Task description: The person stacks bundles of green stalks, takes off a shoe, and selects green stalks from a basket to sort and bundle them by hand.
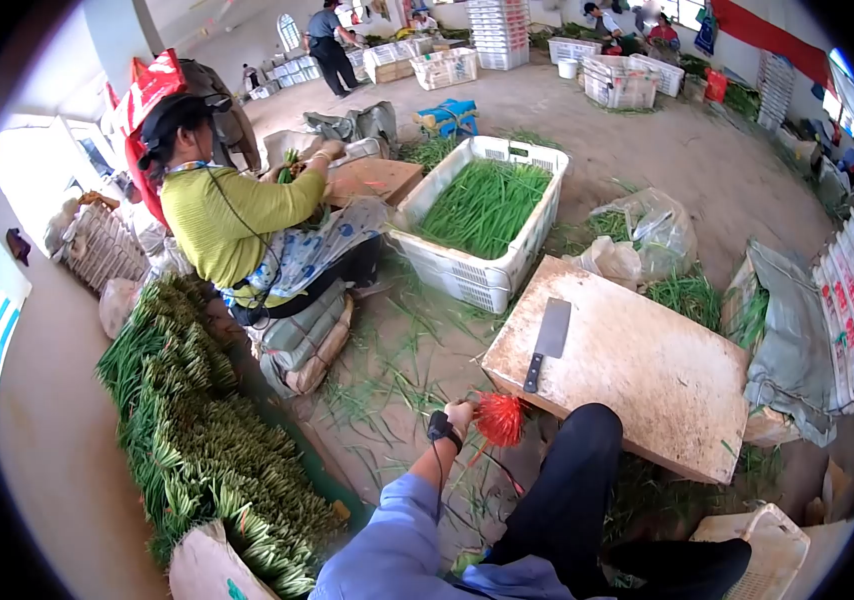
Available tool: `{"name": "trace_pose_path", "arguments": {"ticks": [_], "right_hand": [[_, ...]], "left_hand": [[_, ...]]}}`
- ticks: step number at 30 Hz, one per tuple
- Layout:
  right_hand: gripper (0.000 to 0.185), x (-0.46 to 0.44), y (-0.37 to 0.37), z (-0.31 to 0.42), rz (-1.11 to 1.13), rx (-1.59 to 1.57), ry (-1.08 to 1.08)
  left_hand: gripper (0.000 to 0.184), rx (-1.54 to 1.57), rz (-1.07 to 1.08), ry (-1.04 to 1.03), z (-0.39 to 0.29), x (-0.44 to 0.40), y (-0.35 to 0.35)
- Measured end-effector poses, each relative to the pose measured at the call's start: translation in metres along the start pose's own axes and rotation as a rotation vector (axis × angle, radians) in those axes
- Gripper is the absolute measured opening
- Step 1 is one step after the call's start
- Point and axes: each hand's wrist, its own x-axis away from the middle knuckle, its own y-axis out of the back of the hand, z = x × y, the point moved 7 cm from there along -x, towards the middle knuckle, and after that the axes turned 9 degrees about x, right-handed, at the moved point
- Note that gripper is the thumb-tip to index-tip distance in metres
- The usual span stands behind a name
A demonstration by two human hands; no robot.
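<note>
My left hand [460, 414] is closed at the edge of a bundle of thin red ties [500, 419], beside the near left corner of the chopping table. Its fingers look pinched on the strands, though the tips are small and partly hidden. A dark band is round the wrist. On the stained, pale chopping table [647, 365] lies a cleaver [553, 328] with a dark handle, touched by no hand. My right hand is out of view. Past the table stands a white crate [452, 272] filled with cut green stalks [487, 208].
A long heap of green bundles [222, 440] lies at left. A co-worker in a yellow-green top [212, 215] sits handling greens at a low board [375, 182]. Plastic bags [652, 235] and a covered stack [797, 320] stand at right. Loose stalks litter the floor.
</note>
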Motion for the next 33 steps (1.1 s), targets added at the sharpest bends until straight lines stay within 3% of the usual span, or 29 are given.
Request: {"name": "trace_pose_path", "arguments": {"ticks": [3,7,11,15,17,18,19,20,21,22,23,24,25,27,29,30,31,33], "right_hand": [[0.070,0.006,0.005,0.006,0.006,0.000,0.004],[0.072,0.009,0.026,0.006,0.004,-0.012,0.009],[0.074,0.027,0.052,-0.002,0.008,-0.027,0.019],[0.077,0.098,0.114,-0.016,0.059,-0.091,0.035],[0.078,0.139,0.125,-0.005,0.137,-0.053,0.163],[0.065,0.173,0.083,0.066,-0.128,0.373,0.462],[0.059,0.214,0.028,0.142,-0.192,0.593,0.573],[0.060,0.217,-0.009,0.166,-0.074,0.554,0.508],[0.049,0.241,-0.055,0.195,0.101,0.392,0.501],[0.081,0.225,-0.092,0.207,0.134,0.356,0.696],[0.089,0.234,-0.121,0.214,0.173,0.457,0.900],[0.093,0.252,-0.154,0.228,0.281,0.381,0.924],[0.099,0.253,-0.180,0.227,0.264,0.538,1.025],[0.086,0.248,-0.216,0.224,0.313,0.565,1.016],[0.055,0.202,-0.234,0.195,0.413,0.567,1.063],[0.027,0.186,-0.235,0.192,0.430,0.562,1.024],[0.019,0.169,-0.231,0.186,0.432,0.562,1.135],[0.014,0.112,-0.218,0.155,0.489,0.675,0.874]], "left_hand": [[0.017,-0.111,0.046,-0.047,-0.002,-0.009,0.011],[0.016,-0.251,0.013,-0.049,-0.054,0.030,0.016],[0.019,0.163,0.055,0.017,-0.098,0.039,0.023],[0.020,0.170,0.142,-0.215,-0.191,0.110,-0.028],[0.014,0.139,0.269,-0.335,-0.221,0.151,-0.076],[0.014,0.092,0.344,-0.389,-0.228,0.169,-0.106],[0.015,0.043,0.419,-0.441,-0.233,0.194,-0.137],[0.016,0.002,0.543,-0.398,-0.227,0.225,-0.171],[0.018,-0.041,0.663,-0.354,-0.218,0.257,-0.205],[0.015,-0.165,0.766,-0.374,-0.199,0.279,-0.238],[0.013,-0.290,0.863,-0.391,-0.175,0.300,-0.267],[0.012,-0.358,0.993,-0.406,-0.157,0.329,-0.294],[0.012,-0.428,1.122,-0.418,-0.138,0.355,-0.318],[0.010,-0.293,1.248,-0.139,-0.084,0.373,-0.352],[0.008,-0.270,1.319,-0.099,-0.045,0.363,-0.377],[0.007,-0.214,1.243,0.040,-0.036,0.355,-0.383],[0.007,-0.214,1.195,-0.004,-0.025,0.335,-0.391],[0.005,-0.221,1.099,-0.090,0.007,0.272,-0.405]]}}
